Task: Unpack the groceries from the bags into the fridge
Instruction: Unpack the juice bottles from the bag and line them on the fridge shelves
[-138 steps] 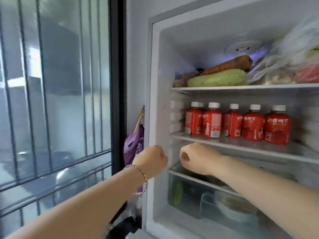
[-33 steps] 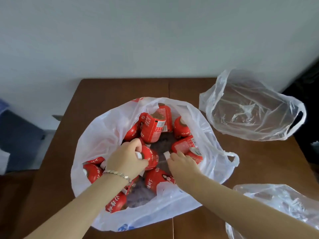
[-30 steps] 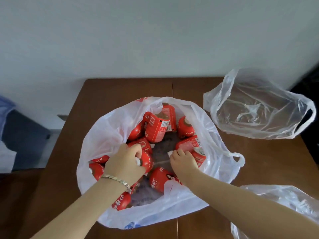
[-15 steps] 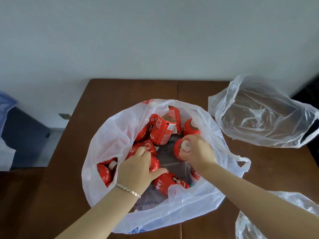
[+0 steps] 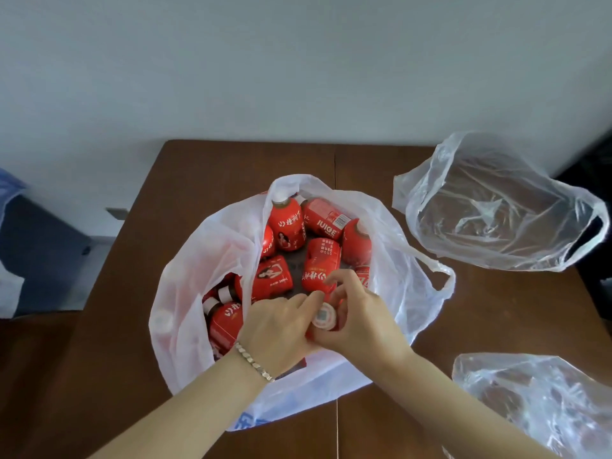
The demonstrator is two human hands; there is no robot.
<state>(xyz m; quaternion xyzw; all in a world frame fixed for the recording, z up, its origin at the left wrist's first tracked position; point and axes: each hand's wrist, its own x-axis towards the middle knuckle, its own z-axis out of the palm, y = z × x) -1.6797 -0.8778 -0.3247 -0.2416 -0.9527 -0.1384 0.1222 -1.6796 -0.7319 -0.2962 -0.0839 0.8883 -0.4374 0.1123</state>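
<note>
Presently, head view, items as they are lying:

Tabletop (image 5: 198, 193): brown wood, standing against a pale wall.

White plastic bag (image 5: 195, 279): sitting mid-tabletop, mouth gaping open, holding a jumble of red juice bottles (image 5: 286, 228), most lying on their sides, a few showing white caps.

Left hand (image 5: 276, 329): reaching into the near side of the bag, a silver bracelet (image 5: 254, 362) circling its wrist, fingers curling in a closed grip around one upright bottle (image 5: 324, 320), of which mainly the white cap is showing.

Right hand (image 5: 359, 321): pressing against the same bottle from the other side, fingers wrapping it, so both hands are meeting around its neck.

Clear empty bag (image 5: 496, 207): lying crumpled at the far right of the tabletop, well apart from the white one.

Second clear bag (image 5: 536, 405): resting at the near right edge, partly cut off; its contents are too blurred to tell.
</note>
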